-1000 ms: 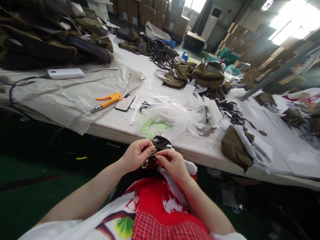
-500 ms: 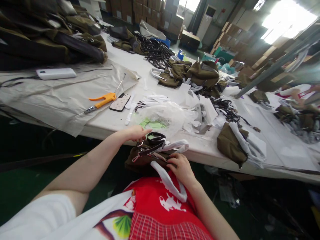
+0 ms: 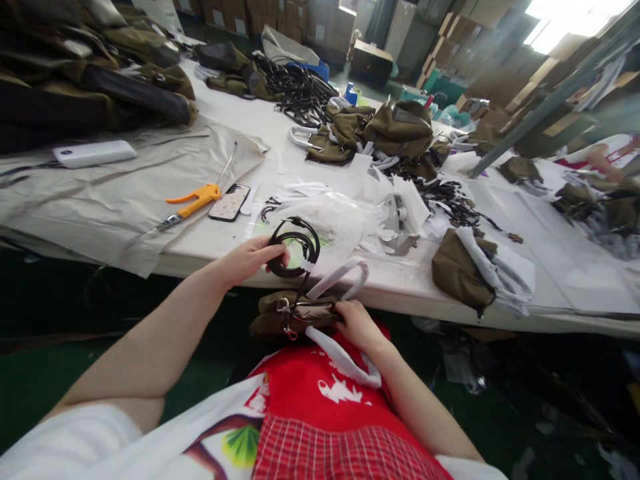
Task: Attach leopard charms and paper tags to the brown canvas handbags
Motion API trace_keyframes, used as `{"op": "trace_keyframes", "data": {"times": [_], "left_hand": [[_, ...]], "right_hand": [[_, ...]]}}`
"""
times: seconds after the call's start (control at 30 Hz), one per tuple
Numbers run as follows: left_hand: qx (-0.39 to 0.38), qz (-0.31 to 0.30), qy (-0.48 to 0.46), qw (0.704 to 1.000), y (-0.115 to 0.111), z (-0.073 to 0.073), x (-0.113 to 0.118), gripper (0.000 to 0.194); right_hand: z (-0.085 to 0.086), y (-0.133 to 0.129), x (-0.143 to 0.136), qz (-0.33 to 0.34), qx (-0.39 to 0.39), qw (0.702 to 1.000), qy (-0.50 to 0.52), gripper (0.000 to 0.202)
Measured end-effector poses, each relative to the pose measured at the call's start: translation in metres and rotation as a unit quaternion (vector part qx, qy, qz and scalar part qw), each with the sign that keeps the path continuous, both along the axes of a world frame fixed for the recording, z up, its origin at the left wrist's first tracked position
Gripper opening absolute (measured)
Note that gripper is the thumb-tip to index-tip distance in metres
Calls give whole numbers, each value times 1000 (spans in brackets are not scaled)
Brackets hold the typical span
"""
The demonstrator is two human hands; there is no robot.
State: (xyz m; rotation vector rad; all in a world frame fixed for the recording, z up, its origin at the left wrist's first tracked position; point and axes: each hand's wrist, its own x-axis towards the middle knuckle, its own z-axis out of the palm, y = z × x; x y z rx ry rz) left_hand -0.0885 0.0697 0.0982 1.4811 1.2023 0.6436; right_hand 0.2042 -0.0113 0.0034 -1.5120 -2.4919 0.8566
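Note:
My left hand (image 3: 263, 259) pinches a coiled black strap (image 3: 311, 248) at its left side, above the table's front edge. The strap's lower end hangs down to an olive handbag (image 3: 273, 321) held against my red apron. A metal clip (image 3: 291, 332) shows at the bag's left end. My right hand (image 3: 360, 325) grips the right end of the bag's top rim, its thumb and fingertips partly hidden there. Two handles wrapped in white, the back handle (image 3: 345, 272) and the front handle (image 3: 345, 360), stick out from the bag, whose top is open.
On the table (image 3: 400, 293) lie clear plastic bags (image 3: 335, 217), a phone (image 3: 230, 203) and an orange air gun (image 3: 197, 199). Another olive bag (image 3: 460, 270) sits at the right edge. More bags (image 3: 395, 130) and black straps (image 3: 295, 87) are piled behind. A slanted metal pole (image 3: 530, 113) rises at right.
My left hand has lifted the coiled black strap up and away from the bag, so the coil now stands upright over the table edge. My right hand remains at the bag's right end.

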Motion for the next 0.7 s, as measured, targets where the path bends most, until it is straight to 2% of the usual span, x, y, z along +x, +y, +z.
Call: {"op": "trace_keyframes", "data": {"times": [0.07, 0.13, 0.2, 0.27, 0.33, 0.43, 0.53, 0.57, 0.63, 0.7], "left_hand": [[72, -56, 31, 995, -10, 27, 0, 38], [146, -100, 130, 976, -22, 47, 6, 33], [190, -149, 234, 942, -34, 56, 16, 28], [197, -210, 310, 906, -42, 55, 24, 24], [176, -259, 368, 875, -48, 45, 28, 22], [149, -291, 429, 843, -52, 23, 25, 22], [149, -348, 445, 812, -49, -6, 20, 21], [145, -371, 427, 812, -46, -17, 19, 17], [134, -405, 359, 831, -39, -35, 19, 16], [138, -396, 312, 853, -34, -47, 22, 23]], "right_hand": [[7, 7, -2, 6, 19, 999, 46, 4], [19, 11, -8, 7, 43, 993, 111, 5], [31, 13, -16, 36, 58, 984, 162, 2], [41, 13, -27, 73, 74, 978, 182, 3], [48, 13, -37, 75, 100, 975, 185, 5], [57, 13, -51, 31, 134, 968, 211, 9], [67, 12, -64, 61, 166, 957, 230, 11], [70, 12, -68, 85, 175, 954, 227, 11], [73, 12, -74, 125, 179, 953, 210, 9], [72, 12, -77, 135, 159, 958, 199, 10]]}}
